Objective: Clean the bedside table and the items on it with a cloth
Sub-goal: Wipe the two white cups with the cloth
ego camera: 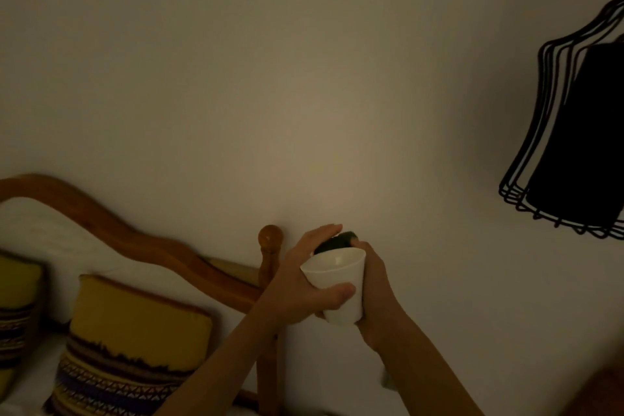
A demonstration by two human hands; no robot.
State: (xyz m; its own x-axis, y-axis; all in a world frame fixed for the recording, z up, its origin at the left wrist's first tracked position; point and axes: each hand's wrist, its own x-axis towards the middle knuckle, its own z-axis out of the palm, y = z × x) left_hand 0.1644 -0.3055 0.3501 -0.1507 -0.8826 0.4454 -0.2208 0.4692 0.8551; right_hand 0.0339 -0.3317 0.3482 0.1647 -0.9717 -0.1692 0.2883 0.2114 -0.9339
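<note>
- A white cup (pixel 337 284) is held up in front of the pale wall (pixel 236 78), tilted so that its open mouth faces the camera and a little to the left; its inside looks bare in the dim light.
- The left hand (pixel 304 284) grips the cup from the left — the thumb lies across the near side of the cup's wall, and the fingers reach up past the rim on the far side.
- The right hand (pixel 371 284) wraps round the cup's right side and base, and its fingertips pinch a dark green cloth (pixel 334 241) just above the rim (only a small rounded bunch of it shows, between the two hands' fingertips).
- The cloth touches or nearly touches the far edge of the cup's rim; which one, the frame does not settle.
- Just left of the grip stands a wooden bedpost (pixel 269 267) with a round knob on top — from it a curved wooden headboard (pixel 111 233) runs off further left.
- Below and left of the hands lie two yellow cushions with patterned bands, one (pixel 135 341) nearer and one (pixel 17 307) at the frame's edge.
- Well up and to the right of the grip, a black wire lampshade (pixel 574 132) hangs against the wall.
</note>
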